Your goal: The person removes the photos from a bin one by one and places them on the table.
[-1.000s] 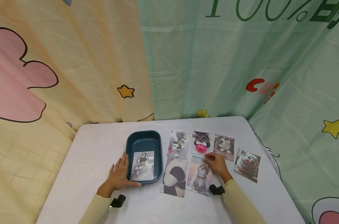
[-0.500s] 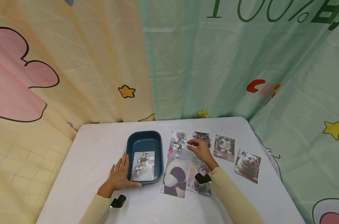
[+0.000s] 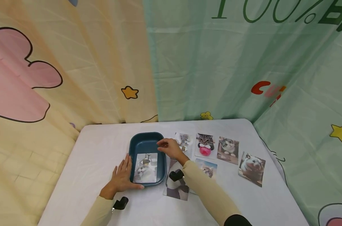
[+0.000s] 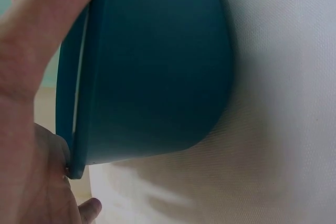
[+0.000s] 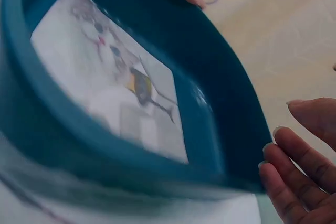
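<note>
A dark teal plastic tub (image 3: 146,145) stands on the table with one cat photo card (image 3: 145,168) lying inside its near half. My left hand (image 3: 121,179) rests against the tub's left side, fingers straight and thumb along the near rim. The left wrist view has that hand (image 4: 31,77) at the rim. Over the tub's right edge is my right hand (image 3: 172,149), its fingers slightly bent and holding nothing. In the right wrist view, a gap separates its thumb and fingers, and the fingertips (image 5: 269,150) are close to the rim; contact cannot be told.
Right of the tub lie more photo cards: a cat with a pink ball (image 3: 205,146), a cat (image 3: 228,149), a rodent-like animal (image 3: 252,169), a partly covered kitten (image 3: 209,166) and a grey-white picture (image 3: 176,186). Patterned curtains (image 3: 202,78) hang behind the white table (image 3: 103,141).
My right hand has moved left from above the kitten card, across the upper cards, to the tub's right edge. The left hand, tub and cards have stayed put.
</note>
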`<state>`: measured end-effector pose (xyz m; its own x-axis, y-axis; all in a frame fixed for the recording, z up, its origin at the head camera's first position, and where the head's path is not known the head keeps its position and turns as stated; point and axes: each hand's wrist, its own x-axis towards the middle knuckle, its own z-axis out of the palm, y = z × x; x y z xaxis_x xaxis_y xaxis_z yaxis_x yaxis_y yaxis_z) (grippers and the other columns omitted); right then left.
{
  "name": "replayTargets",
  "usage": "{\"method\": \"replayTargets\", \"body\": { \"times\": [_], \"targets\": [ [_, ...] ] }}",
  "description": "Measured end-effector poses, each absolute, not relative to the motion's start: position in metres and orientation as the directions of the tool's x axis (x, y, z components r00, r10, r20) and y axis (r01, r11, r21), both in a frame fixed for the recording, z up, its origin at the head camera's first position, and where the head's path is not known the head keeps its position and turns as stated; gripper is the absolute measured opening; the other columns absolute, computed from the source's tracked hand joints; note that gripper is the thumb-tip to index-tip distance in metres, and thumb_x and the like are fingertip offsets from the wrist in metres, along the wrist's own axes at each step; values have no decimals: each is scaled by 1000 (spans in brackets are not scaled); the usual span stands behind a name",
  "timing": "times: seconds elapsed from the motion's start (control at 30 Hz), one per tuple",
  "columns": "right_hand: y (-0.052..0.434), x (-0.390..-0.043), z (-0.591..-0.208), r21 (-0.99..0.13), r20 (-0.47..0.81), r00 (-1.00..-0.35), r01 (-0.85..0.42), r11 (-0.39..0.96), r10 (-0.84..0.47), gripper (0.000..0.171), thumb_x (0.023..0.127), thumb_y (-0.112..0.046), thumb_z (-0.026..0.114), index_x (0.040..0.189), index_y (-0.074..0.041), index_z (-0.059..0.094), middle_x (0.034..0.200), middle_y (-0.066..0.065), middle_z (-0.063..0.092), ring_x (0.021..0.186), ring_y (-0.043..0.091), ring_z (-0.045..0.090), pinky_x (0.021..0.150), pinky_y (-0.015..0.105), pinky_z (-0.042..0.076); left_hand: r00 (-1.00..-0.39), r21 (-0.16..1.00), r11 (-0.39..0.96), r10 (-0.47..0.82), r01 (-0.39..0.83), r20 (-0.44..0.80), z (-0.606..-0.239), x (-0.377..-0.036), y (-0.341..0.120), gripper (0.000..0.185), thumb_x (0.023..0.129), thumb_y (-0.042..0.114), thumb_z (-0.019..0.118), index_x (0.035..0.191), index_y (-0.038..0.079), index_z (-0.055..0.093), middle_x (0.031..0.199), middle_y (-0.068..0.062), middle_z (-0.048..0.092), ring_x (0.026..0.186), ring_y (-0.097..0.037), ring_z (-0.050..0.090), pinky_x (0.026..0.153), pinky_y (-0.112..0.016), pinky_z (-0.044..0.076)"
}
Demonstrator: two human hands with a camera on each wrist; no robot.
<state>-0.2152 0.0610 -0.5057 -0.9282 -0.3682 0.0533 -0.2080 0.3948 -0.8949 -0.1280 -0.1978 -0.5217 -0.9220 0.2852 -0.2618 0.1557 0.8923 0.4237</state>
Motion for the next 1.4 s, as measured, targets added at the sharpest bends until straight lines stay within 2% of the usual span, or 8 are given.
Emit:
{"method": "replayTargets", "body": {
  "times": [0.23,0.5,0.6,0.8,0.93,1.13,1.27,1.4],
  "targets": [
    [21,-214,-514,-871,-1,-922,-189,454,-387,28,90,-8,68,117,-1,67,119,11,65,114,27,59,95,37,49,-922,404,899,289,170,-256,-522,-129,-197,143,55,68,81,150,-9,6,159,-24,-3,142,-48,9,108,-70,7],
    [-8,-214,-526,-783,-82,-953,-118,611,-290,36,89,-14,69,124,-5,63,130,12,59,124,26,52,104,40,42,-923,402,898,295,179,-247,-524,-129,-198,142,55,68,80,150,-9,7,159,-25,-1,142,-48,9,108,-70,7],
    [-13,-213,-532,-747,-99,-959,-105,656,-265,41,88,-15,70,127,-5,61,131,12,58,125,27,51,104,41,41,-923,398,900,291,175,-252,-525,-128,-199,142,56,67,81,150,-9,6,159,-24,-2,142,-48,8,108,-70,7],
    [-19,-209,-538,-693,-132,-967,-67,718,-218,50,83,-16,75,129,-3,60,132,15,55,125,35,46,103,53,35,-924,406,898,288,170,-250,-526,-127,-198,142,56,66,81,150,-8,6,159,-23,-3,143,-47,8,109,-69,6],
    [-22,-208,-540,-662,-177,-963,-35,749,-202,57,79,-18,78,130,-4,59,131,14,54,123,35,44,101,51,33,-924,417,892,295,175,-244,-525,-127,-197,142,55,67,81,150,-9,7,159,-23,-3,142,-47,8,108,-69,6],
    [-20,-207,-545,-678,-169,-960,-50,733,-222,49,77,-16,79,122,-5,65,111,10,64,108,29,54,93,42,40,-927,424,886,301,185,-225,-525,-127,-196,142,55,67,81,150,-9,8,159,-24,0,142,-47,11,108,-70,8],
    [-17,-208,-547,-804,-117,-964,-49,593,-238,33,78,-7,76,110,-3,71,92,4,70,88,16,63,79,26,50,-925,414,893,294,177,-238,-526,-128,-196,142,56,67,81,150,-9,7,159,-23,-2,143,-47,9,108,-69,7],
    [-17,-208,-545,-898,-72,-969,-39,439,-234,20,77,-2,77,97,-1,75,80,3,71,73,10,64,68,22,52,-927,413,894,292,176,-237,-524,-127,-197,141,57,65,82,150,-10,7,159,-24,-1,142,-47,10,108,-70,8]
  ]
}}
